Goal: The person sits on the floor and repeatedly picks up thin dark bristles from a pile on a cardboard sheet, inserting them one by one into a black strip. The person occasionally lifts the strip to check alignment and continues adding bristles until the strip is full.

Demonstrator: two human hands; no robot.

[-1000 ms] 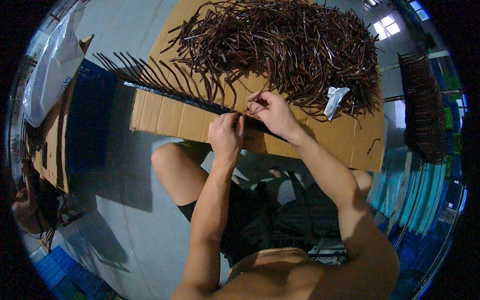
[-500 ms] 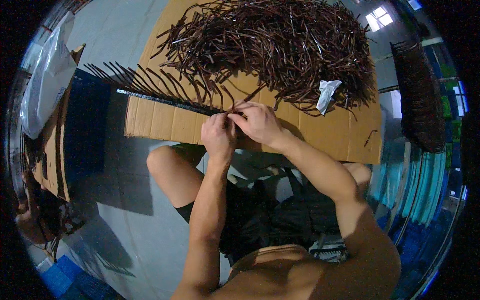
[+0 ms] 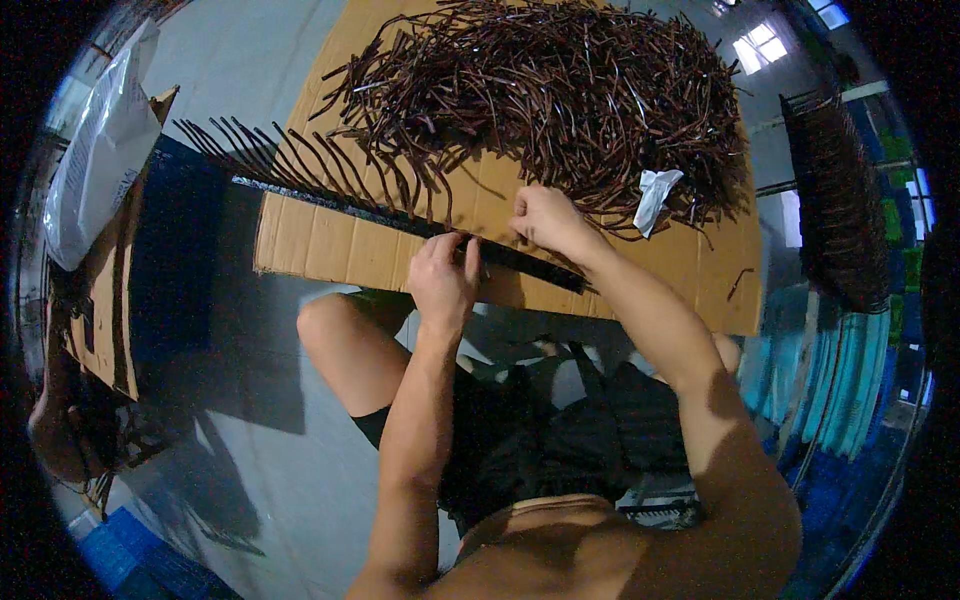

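Observation:
A long black bar (image 3: 530, 266) lies slanting across the near part of a cardboard sheet (image 3: 330, 238). Brown, curved rods (image 3: 330, 165) stand in a row along its left half. My left hand (image 3: 443, 280) grips the bar near its middle, thumb and fingers closed around it. Beyond the bar's right half, my right hand (image 3: 552, 222) is raised with its fingers curled together; whatever they may hold is too small to make out. A large heap of loose brown rods (image 3: 540, 90) covers the far part of the cardboard, just beyond my right hand.
A crumpled white paper (image 3: 655, 200) rests on the heap's right edge. One small rod piece (image 3: 740, 282) lies at the cardboard's right. At left, a plastic bag (image 3: 100, 150) sits on a cardboard box. A rack of dark rods (image 3: 835, 200) stands at right, above turquoise stacked material (image 3: 830, 380).
My right hand has left the bar and moved right and slightly away from my left hand, uncovering the bar's right half. My left hand stays at the bar with little movement.

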